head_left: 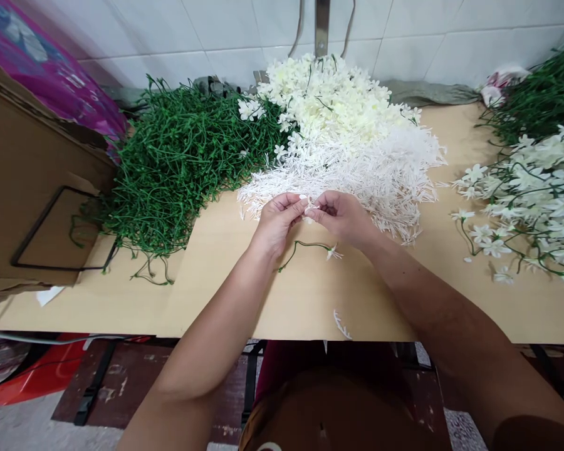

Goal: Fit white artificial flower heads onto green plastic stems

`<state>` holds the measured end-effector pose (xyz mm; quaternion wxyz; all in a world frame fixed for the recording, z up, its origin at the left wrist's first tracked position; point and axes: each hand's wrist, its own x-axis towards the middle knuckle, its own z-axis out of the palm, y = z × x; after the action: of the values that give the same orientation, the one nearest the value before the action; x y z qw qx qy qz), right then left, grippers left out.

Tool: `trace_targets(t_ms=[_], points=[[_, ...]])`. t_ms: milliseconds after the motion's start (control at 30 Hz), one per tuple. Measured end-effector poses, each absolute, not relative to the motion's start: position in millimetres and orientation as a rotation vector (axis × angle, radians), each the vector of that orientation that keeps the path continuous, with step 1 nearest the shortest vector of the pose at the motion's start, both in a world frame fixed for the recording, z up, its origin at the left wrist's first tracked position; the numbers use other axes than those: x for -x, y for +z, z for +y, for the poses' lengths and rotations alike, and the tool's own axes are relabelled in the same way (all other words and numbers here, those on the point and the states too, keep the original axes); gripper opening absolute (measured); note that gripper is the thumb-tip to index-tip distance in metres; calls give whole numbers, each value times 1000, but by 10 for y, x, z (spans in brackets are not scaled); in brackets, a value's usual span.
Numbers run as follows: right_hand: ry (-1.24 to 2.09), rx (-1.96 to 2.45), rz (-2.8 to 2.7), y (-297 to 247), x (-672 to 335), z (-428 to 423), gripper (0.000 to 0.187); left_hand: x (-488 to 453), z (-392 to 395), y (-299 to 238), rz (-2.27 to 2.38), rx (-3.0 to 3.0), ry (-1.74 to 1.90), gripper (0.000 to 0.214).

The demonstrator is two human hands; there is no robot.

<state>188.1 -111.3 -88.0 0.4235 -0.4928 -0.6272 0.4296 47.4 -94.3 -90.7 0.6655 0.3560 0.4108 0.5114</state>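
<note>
My left hand (279,220) and my right hand (342,216) meet over the board, fingertips pinched together. Between them is a small white artificial flower (309,205), gripped from both sides and partly covered by the fingers. Just below my hands a bent green stem (295,246) lies on the cardboard, with a white tuft (333,252) at its right end. Right behind my fingers spreads a heap of thin white stamen strips (357,169). Farther back is a pile of cream-white blossoms (333,94).
Green stems (183,156) are heaped at the left, beside a cardboard box (32,169) and a black wire frame (51,268). At the right lie stemmed white flowers (545,200) and more green stems (540,88). One white strip (341,324) rests near the front edge. A tiled wall (230,31) stands behind.
</note>
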Motion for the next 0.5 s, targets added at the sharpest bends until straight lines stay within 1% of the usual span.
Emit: trace_targets(t_ms=[67,233,333,500], points=[[1006,1273,-1617,-867,-1865,-1129,22,-477,-940,-917,917,-808,1155,27],[915,1301,-1667,-829,-1842,-1155,18,-451,-937,-929,891,-843,1066,29],[906,1290,-1669,-835,-1847,-1144,19,-419,-936,-923,887,-864,976,23],[950,1175,-1666,-882,-1894,-1107,20,-393,-948,-909,871,-907,870,29]])
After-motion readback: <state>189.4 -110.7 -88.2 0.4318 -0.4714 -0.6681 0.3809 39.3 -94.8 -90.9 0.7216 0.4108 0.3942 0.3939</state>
